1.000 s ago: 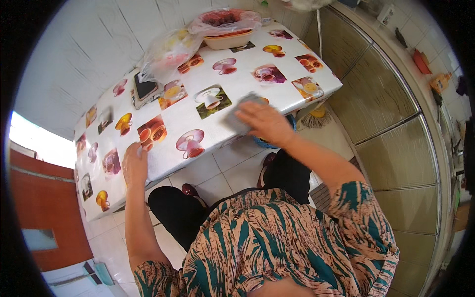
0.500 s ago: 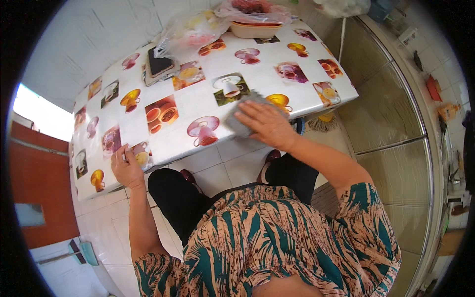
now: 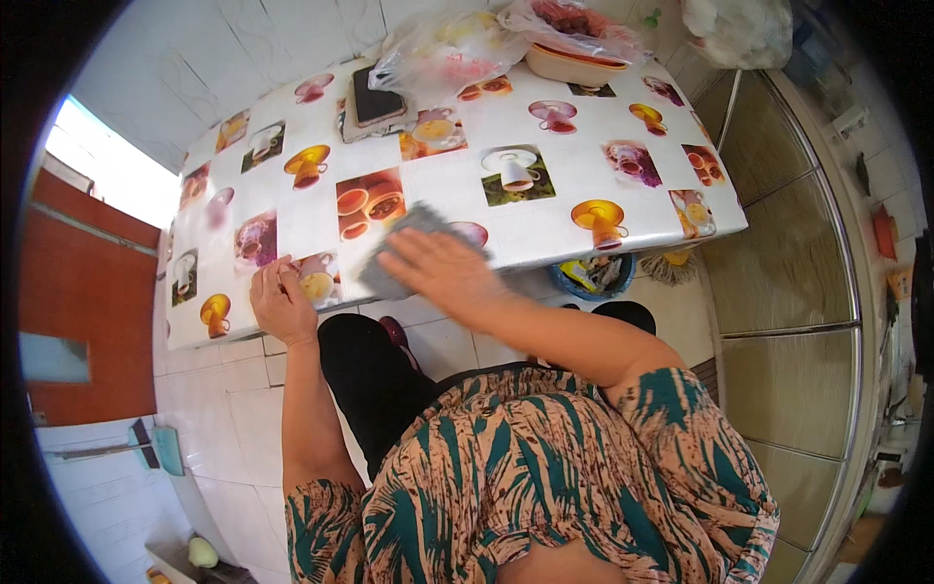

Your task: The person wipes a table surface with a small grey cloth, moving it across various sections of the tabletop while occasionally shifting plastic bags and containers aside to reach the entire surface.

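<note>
My right hand (image 3: 438, 268) presses down on a grey cleaning cloth (image 3: 391, 277), its fingers laid over the top. Both are slightly blurred by motion. The cloth lies near the front edge of a table covered with a white tablecloth (image 3: 443, 200) printed with coloured cups and saucers. It hides part of a printed pink cup. At the front edge, left of the cloth, my left hand (image 3: 284, 302) rests on the tablecloth with fingers loosely bent and apart, nothing visible in them.
Toward the back of the table lie a dark flat tablet-like object (image 3: 377, 97), a clear plastic bag (image 3: 448, 58) and a beige basin (image 3: 574, 68) with a bag in it. A blue bin (image 3: 595, 282) stands below the front edge. Glossy cabinets (image 3: 788, 253) line the right side.
My right hand has swept left along the front of the table with the cloth, nearer my left hand. The left hand keeps its place at the edge. The view has shifted, showing the bin.
</note>
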Demonstrator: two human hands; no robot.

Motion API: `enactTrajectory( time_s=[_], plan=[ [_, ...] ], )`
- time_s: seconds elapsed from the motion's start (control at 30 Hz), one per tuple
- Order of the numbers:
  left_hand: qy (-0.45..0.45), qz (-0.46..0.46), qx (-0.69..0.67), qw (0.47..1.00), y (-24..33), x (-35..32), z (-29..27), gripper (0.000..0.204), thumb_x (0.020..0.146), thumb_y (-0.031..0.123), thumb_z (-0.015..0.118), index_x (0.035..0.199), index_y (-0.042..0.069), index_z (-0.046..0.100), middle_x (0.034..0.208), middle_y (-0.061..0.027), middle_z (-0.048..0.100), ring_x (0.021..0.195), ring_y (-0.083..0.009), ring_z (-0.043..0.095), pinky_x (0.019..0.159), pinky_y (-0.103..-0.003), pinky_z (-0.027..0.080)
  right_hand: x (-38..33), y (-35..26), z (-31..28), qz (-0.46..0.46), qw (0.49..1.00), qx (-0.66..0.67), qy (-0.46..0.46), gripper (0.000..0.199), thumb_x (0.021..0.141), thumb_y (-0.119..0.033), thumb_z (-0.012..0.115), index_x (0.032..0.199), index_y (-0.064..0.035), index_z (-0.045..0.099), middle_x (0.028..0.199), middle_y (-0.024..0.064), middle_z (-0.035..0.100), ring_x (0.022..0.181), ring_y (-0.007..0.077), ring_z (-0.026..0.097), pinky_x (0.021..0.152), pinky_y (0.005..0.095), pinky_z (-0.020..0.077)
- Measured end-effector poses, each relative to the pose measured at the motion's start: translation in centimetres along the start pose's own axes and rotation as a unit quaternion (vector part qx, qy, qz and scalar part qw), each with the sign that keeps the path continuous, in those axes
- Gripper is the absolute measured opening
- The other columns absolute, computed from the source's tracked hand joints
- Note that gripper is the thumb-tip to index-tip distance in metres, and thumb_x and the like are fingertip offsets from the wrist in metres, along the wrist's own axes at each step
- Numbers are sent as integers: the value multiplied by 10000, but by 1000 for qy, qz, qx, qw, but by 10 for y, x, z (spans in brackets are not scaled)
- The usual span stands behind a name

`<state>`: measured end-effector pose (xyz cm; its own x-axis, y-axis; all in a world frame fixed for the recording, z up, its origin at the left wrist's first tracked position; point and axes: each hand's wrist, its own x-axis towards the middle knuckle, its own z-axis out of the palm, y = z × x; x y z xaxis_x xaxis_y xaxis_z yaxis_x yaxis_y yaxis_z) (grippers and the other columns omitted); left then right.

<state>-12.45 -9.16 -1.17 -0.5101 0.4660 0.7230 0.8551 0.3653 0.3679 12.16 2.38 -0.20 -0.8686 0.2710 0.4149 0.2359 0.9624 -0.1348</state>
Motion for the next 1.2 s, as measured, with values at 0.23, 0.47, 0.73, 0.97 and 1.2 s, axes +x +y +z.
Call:
enactTrajectory(
  time_s=[0.23, 0.47, 0.73, 0.97, 1.2],
  plan=[
    [15, -3, -5, 1000, 1, -2, 0, 157, 888, 136, 541, 892, 89, 690, 875, -49, 660, 834, -256, 610, 758, -365, 466, -119, 106, -105, 119, 991, -58, -32, 832, 631, -80, 808, 1382, -120, 453, 1435, 121, 433, 1325, 308, 421, 1088, 427, 356],
    [11, -14, -30, 999, 1, 1, -2, 145, 877, 130, 541, 882, 86, 680, 876, -56, 656, 834, -269, 602, 765, -374, 460, -144, 128, -120, 150, 986, -60, -47, 907, 618, -151, 838, 1422, -122, 418, 1491, 127, 370, 1372, 340, 350, 1109, 456, 310],
    [4, -5, -25, 1000, 7, 6, -5, 146, 876, 123, 525, 871, 71, 661, 878, -74, 648, 841, -289, 594, 765, -394, 454, 18, 19, -18, -36, 994, 41, -90, 795, 830, -434, 653, 1475, -105, 324, 1526, 161, 302, 1417, 318, 279, 1135, 453, 238],
    [-10, -14, -25, 1000, 0, 5, -8, 155, 875, 114, 510, 870, 72, 659, 887, -77, 646, 848, -286, 595, 772, -391, 455, 67, 7, 11, 5, 994, 101, -46, 696, 881, -491, 561, 1429, -93, 401, 1491, 162, 357, 1392, 314, 314, 1140, 460, 227],
    [1, -5, -43, 999, 0, 3, -6, 148, 866, 82, 512, 864, 52, 657, 870, -78, 650, 830, -283, 600, 772, -383, 460, -44, 146, -66, 238, 967, -87, -15, 619, 915, -443, 551, 1395, -64, 459, 1443, 188, 422, 1352, 344, 369, 1127, 439, 266]
  ],
)
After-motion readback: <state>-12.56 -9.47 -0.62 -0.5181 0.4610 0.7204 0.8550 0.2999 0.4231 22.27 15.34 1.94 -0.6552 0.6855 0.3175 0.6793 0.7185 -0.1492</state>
